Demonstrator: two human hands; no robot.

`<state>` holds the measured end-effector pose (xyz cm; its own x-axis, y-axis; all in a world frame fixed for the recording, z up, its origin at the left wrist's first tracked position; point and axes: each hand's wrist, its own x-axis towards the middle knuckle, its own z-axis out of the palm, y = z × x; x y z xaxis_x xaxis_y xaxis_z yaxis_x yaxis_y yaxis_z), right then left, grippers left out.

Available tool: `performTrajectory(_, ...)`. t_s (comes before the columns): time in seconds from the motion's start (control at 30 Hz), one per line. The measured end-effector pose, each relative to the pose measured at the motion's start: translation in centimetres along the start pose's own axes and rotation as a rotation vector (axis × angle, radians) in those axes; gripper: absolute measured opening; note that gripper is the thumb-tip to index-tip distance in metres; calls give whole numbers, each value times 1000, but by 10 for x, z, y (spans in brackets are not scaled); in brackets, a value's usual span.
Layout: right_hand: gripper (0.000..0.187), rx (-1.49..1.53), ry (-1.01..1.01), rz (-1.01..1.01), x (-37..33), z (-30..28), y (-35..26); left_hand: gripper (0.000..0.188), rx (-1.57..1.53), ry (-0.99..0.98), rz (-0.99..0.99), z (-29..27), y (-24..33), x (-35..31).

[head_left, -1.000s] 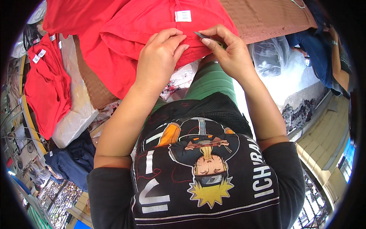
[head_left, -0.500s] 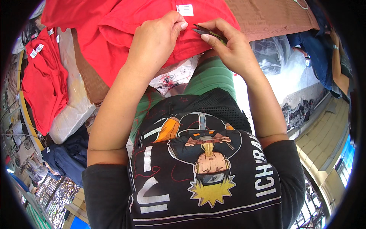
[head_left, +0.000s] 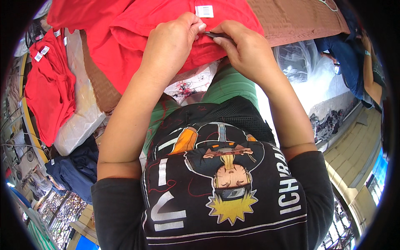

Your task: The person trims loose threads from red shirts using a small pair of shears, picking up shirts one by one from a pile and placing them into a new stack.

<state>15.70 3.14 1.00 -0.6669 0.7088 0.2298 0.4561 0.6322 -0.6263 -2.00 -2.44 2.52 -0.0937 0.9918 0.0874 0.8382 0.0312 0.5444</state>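
Over the brown-cloth-covered surface's (head_left: 300, 21) near edge drapes a red fabric garment (head_left: 123, 46), likely light, limp, best pinched along seams. Left grip (head_left: 173, 39) pinches something indistinct; right grip (head_left: 252, 48) holds small dark metal snips (head_left: 216, 35).

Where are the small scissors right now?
In the head view, upper middle: the small scissors are in the right hand, tips toward the left hand, over the red cloth, below the white tag in the picture.
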Motion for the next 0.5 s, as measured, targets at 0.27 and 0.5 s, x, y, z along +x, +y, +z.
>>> performTrajectory(0.27, 17, -78, -7, -42, 1, -5, -6, 19, -268, 88, -35, 4, -11, -3)
performTrajectory(0.5, 16, -77, -22, -49, 4, 2, -13, 21, -147, 123, 2, -4, -6, -9)
